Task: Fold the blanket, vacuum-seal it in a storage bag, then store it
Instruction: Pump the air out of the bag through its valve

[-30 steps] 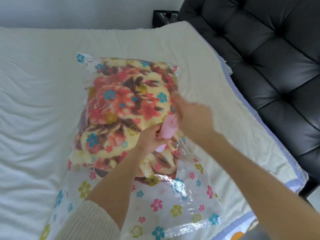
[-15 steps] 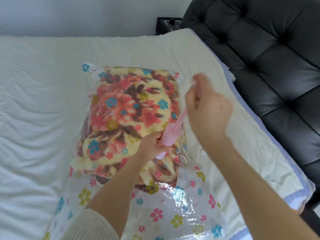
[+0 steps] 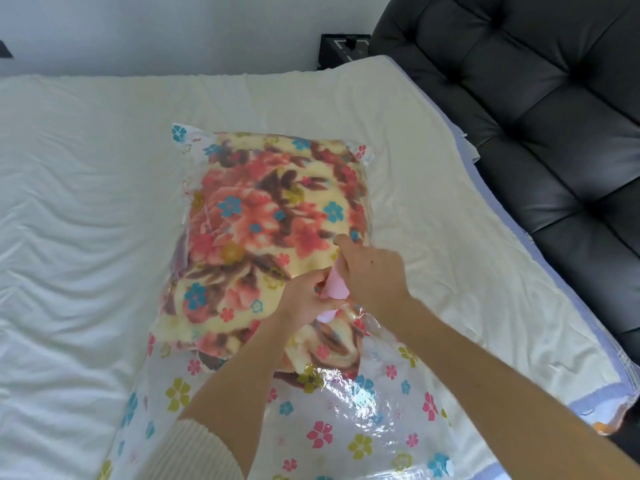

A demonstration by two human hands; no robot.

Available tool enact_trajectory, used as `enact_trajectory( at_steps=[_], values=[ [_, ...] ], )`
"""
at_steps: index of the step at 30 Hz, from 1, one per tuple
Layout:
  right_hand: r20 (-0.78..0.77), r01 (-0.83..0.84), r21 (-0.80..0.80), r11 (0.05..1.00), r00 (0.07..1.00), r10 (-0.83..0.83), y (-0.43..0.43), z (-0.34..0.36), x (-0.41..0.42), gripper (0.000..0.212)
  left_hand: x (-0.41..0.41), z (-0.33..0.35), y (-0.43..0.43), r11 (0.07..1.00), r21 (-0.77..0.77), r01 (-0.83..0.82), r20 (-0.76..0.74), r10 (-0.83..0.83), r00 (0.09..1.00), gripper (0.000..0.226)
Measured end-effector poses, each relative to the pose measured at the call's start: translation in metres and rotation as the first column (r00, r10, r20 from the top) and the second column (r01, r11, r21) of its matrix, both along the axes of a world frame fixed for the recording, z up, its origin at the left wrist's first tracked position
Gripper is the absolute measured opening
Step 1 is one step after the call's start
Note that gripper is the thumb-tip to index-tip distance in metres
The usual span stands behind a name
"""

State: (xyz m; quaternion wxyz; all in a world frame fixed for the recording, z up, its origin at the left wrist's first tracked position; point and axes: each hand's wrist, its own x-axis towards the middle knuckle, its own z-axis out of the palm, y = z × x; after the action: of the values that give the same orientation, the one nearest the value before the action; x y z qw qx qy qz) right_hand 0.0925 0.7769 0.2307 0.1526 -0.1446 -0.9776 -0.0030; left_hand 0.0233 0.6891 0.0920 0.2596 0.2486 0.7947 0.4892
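Note:
A folded floral blanket point(image 3: 263, 220) lies inside a clear storage bag point(image 3: 346, 417) printed with small flowers, on the white bed point(image 3: 86, 220). A pink hand pump point(image 3: 335, 287) stands on the bag's near right part. My left hand point(image 3: 304, 297) grips the pump's barrel low down. My right hand point(image 3: 372, 271) covers the pump's top and grips its handle, which is pushed down against the barrel. The pump's foot and the bag's valve are hidden under my hands.
A black tufted headboard point(image 3: 536, 116) runs along the bed's right side. A dark box point(image 3: 343, 46) sits by the wall behind the bed. The bag's near end point(image 3: 311, 455) lies flat and reaches toward me.
Half a second ago my right hand was raised with the pump's rod drawn out. It has come back down onto the barrel. My left hand stayed on the pump.

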Motion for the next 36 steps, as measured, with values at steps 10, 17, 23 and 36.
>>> enact_trajectory(
  at_steps=[10,17,23,36],
  values=[
    [-0.006,-0.012,-0.057,0.998,1.0,0.011,-0.007,-0.013,0.013,0.026,0.009,0.0,-0.004,1.0,-0.014,-0.015,-0.025,0.015,1.0,0.031],
    [-0.457,0.098,-0.123,0.988,0.878,-0.144,0.013,0.051,0.012,0.026,0.005,0.008,0.001,1.0,-0.017,0.013,-0.053,-0.013,0.999,0.048],
    [-0.235,-0.023,-0.008,1.0,0.972,0.02,0.008,0.015,0.013,0.015,0.013,0.002,-0.002,0.999,-0.013,-0.031,-0.029,0.03,0.999,0.044],
    [-0.461,0.043,-0.134,0.99,0.882,-0.101,0.02,0.06,0.008,0.026,0.005,0.006,0.003,0.999,-0.046,-0.003,-0.051,0.0,0.999,0.033]
  ],
)
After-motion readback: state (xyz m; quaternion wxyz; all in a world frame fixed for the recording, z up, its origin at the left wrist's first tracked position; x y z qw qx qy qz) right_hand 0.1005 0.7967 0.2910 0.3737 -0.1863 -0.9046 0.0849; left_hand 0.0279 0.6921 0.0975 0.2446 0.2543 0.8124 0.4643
